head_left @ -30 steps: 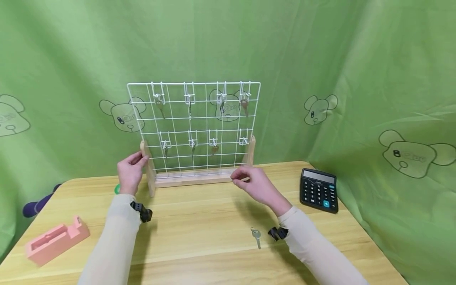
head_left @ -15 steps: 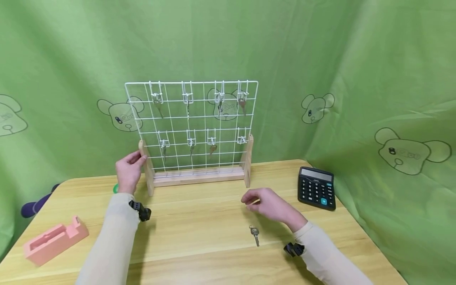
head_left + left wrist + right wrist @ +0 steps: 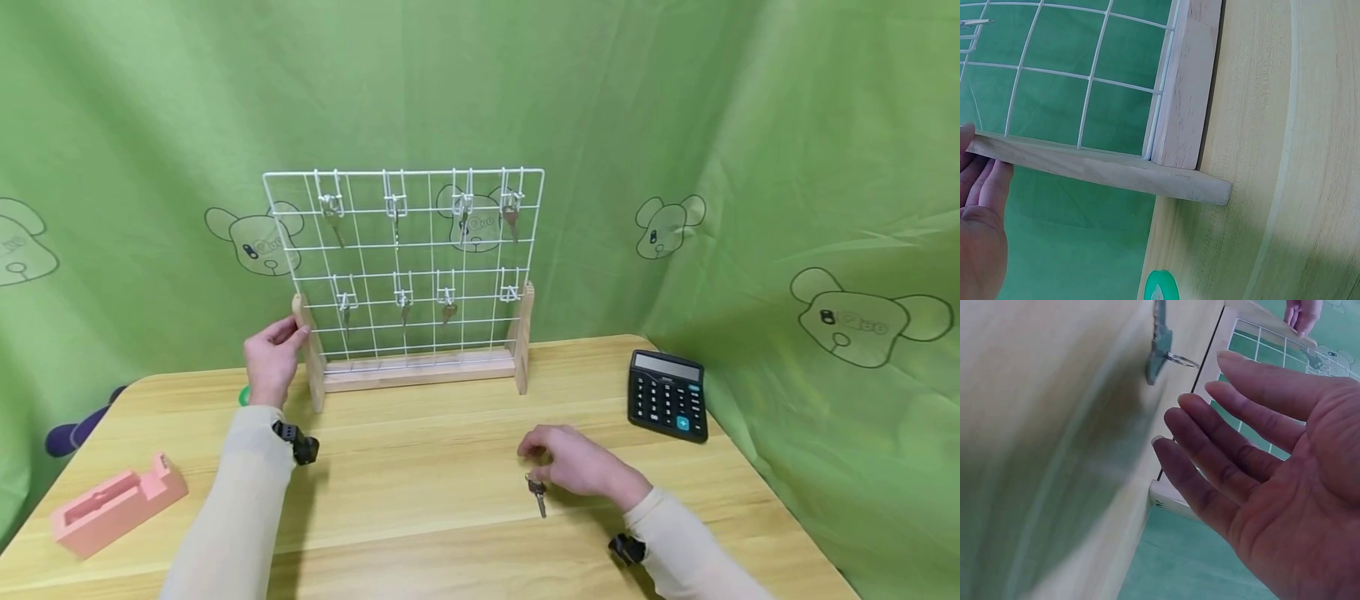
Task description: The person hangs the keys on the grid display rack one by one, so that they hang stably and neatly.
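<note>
A white wire grid [image 3: 360, 173] with white hooks stands in a wooden base; keys [image 3: 512, 221] hang from several hooks. My left hand [image 3: 272, 362] grips the rack's left wooden post [image 3: 311, 367], thumb on one side and fingers on the other, as the left wrist view confirms. On the table lies a silver key [image 3: 538, 500] with a small ring [image 3: 1183, 360]. Just above and beside it hovers my right hand [image 3: 576, 462], fingers loosely bent. The right wrist view shows a gap between those fingertips and the key, with nothing held.
A black calculator [image 3: 667, 396] lies at the right of the wooden table [image 3: 420, 517]. At the left sits a pink tape-dispenser-like block [image 3: 120, 508]. A green round object [image 3: 1161, 286] is partly hidden behind the left hand. Green curtains [image 3: 600, 100] enclose the table.
My right hand has moved from the rack's lower right toward the front, down to the key on the table. The left hand keeps its grip on the post.
</note>
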Demonstrator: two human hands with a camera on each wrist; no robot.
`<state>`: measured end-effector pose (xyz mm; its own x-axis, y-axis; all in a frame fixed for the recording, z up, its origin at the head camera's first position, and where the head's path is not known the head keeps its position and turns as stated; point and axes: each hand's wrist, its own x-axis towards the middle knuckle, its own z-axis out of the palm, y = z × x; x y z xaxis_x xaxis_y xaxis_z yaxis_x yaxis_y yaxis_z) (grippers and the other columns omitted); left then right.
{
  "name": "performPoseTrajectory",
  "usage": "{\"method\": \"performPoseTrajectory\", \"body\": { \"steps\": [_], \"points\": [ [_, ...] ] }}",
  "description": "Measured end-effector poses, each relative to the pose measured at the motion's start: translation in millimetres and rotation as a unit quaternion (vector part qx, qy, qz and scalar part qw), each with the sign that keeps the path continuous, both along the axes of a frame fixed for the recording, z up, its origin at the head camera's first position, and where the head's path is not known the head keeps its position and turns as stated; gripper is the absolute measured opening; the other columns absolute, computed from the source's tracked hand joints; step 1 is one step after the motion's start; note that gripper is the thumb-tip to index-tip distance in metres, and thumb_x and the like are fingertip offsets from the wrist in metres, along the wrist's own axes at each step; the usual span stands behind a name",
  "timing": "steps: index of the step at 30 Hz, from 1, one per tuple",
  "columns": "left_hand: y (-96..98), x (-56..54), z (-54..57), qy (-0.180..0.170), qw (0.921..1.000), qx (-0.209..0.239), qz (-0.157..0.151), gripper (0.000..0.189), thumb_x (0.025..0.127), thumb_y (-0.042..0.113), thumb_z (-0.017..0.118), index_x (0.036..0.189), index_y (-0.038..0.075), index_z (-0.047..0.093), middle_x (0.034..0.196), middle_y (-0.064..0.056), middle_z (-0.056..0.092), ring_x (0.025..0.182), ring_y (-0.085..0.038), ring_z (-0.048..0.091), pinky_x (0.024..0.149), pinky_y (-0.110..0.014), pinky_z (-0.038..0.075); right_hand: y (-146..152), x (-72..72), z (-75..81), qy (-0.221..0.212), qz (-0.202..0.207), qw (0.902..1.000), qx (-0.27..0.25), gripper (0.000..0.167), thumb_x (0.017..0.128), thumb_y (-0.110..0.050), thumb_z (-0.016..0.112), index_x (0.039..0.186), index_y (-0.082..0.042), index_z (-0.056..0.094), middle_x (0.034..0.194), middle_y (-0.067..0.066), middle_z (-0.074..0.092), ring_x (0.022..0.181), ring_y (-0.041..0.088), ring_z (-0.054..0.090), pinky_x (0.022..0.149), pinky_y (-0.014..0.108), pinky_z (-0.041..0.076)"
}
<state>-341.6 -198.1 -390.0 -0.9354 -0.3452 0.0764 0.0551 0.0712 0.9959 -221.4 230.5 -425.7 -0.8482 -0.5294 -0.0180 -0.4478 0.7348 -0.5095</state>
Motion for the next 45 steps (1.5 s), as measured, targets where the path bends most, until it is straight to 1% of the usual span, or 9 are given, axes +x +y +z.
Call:
{"method": "performPoseTrajectory", "body": {
  "steps": [7, 14, 19, 22, 25, 28, 34, 39, 45],
  "points": [
    [0.5, 0.0, 0.6, -0.002, 1.0000, 0.002, -0.002, 0.045, 0.095, 0.013, 0.066, 0.138, 0.007, 0.054, 0.139, -0.015, 0.054, 0.124, -0.026, 0.055, 0.101, -0.029, 0.048, 0, 1.2, -6.5, 0.000, 0.003, 1.0000, 0.006, 0.025, 0.081, -0.004, 0.078, 0.104, -0.005, 0.068, 0.095, -0.002, 0.063, 0.088, 0.018, 0.059, 0.081, 0.036, 0.054],
    [0.7, -0.5, -0.6, -0.001, 1.0000, 0.000, 0.002, 0.044, 0.095, 0.012, 0.067, 0.136, 0.006, 0.055, 0.138, -0.015, 0.055, 0.123, -0.026, 0.056, 0.101, -0.029, 0.048, -2, 2.8, -10.6, 0.001, 0.020, 0.9998, 0.009, 0.015, 0.084, 0.001, 0.073, 0.095, -0.007, 0.068, 0.085, -0.004, 0.060, 0.078, 0.012, 0.056, 0.069, 0.027, 0.053],
    [0.8, -0.5, -0.3, 0.005, 1.0000, 0.004, 0.001, 0.044, 0.095, 0.011, 0.067, 0.136, 0.006, 0.055, 0.138, -0.015, 0.055, 0.123, -0.026, 0.056, 0.100, -0.028, 0.049, -4, 4.0, -11.6, -0.038, 0.028, 0.9986, -0.026, 0.015, 0.088, 0.009, 0.063, 0.089, -0.005, 0.066, 0.074, -0.002, 0.061, 0.067, 0.011, 0.059, 0.059, 0.024, 0.053],
    [1.1, -0.1, 0.4, 0.005, 1.0000, 0.004, 0.000, 0.044, 0.095, 0.012, 0.067, 0.136, 0.006, 0.055, 0.138, -0.015, 0.054, 0.123, -0.026, 0.056, 0.100, -0.028, 0.048, -4, 4.1, -11.7, -0.059, 0.028, 0.9970, -0.040, 0.017, 0.090, 0.011, 0.060, 0.087, -0.005, 0.065, 0.070, -0.001, 0.062, 0.062, 0.013, 0.062, 0.057, 0.024, 0.054],
    [1.7, 0.5, 1.0, 0.006, 1.0000, 0.003, -0.001, 0.044, 0.095, 0.012, 0.067, 0.137, 0.006, 0.055, 0.139, -0.015, 0.054, 0.124, -0.026, 0.055, 0.101, -0.028, 0.048, -2, 3.7, -10.7, -0.052, 0.028, 0.9975, -0.038, 0.018, 0.089, 0.011, 0.061, 0.086, -0.006, 0.066, 0.071, -0.003, 0.062, 0.064, 0.011, 0.061, 0.059, 0.023, 0.054],
    [1.7, 0.9, 0.8, 0.004, 1.0000, 0.003, 0.000, 0.044, 0.095, 0.011, 0.067, 0.136, 0.006, 0.055, 0.139, -0.015, 0.054, 0.124, -0.026, 0.055, 0.100, -0.028, 0.048, -1, 2.9, -8.7, -0.034, 0.030, 0.9986, -0.029, 0.019, 0.087, 0.009, 0.064, 0.084, -0.009, 0.068, 0.074, -0.005, 0.063, 0.068, 0.008, 0.060, 0.063, 0.023, 0.055],
    [1.1, 0.7, -0.5, -0.001, 1.0000, 0.003, 0.003, 0.044, 0.095, 0.012, 0.067, 0.137, 0.006, 0.055, 0.139, -0.015, 0.054, 0.124, -0.026, 0.055, 0.100, -0.027, 0.048, 0, 1.8, -3.0, -0.004, 0.030, 0.9993, -0.024, 0.019, 0.086, 0.007, 0.067, 0.083, -0.011, 0.070, 0.077, -0.007, 0.065, 0.072, 0.008, 0.060, 0.066, 0.024, 0.055],
    [1.1, 0.7, -0.3, 0.001, 1.0000, 0.003, 0.002, 0.044, 0.095, 0.013, 0.067, 0.137, 0.006, 0.055, 0.139, -0.015, 0.054, 0.124, -0.025, 0.055, 0.100, -0.027, 0.048, 2, 1.6, 2.5, 0.007, 0.021, 0.9992, -0.033, 0.017, 0.086, 0.007, 0.067, 0.086, -0.010, 0.071, 0.079, -0.006, 0.065, 0.072, 0.006, 0.060, 0.065, 0.024, 0.056],
    [1.8, 2.3, 1.0, 0.001, 1.0000, 0.001, 0.002, 0.044, 0.095, 0.013, 0.067, 0.137, 0.006, 0.055, 0.139, -0.015, 0.054, 0.124, -0.026, 0.055, 0.100, -0.028, 0.048, 3, -0.8, 9.8, 0.036, 0.013, 0.9981, -0.048, 0.014, 0.086, 0.004, 0.069, 0.088, -0.010, 0.072, 0.083, -0.007, 0.067, 0.076, 0.006, 0.062, 0.069, 0.024, 0.057]
  ]
}}
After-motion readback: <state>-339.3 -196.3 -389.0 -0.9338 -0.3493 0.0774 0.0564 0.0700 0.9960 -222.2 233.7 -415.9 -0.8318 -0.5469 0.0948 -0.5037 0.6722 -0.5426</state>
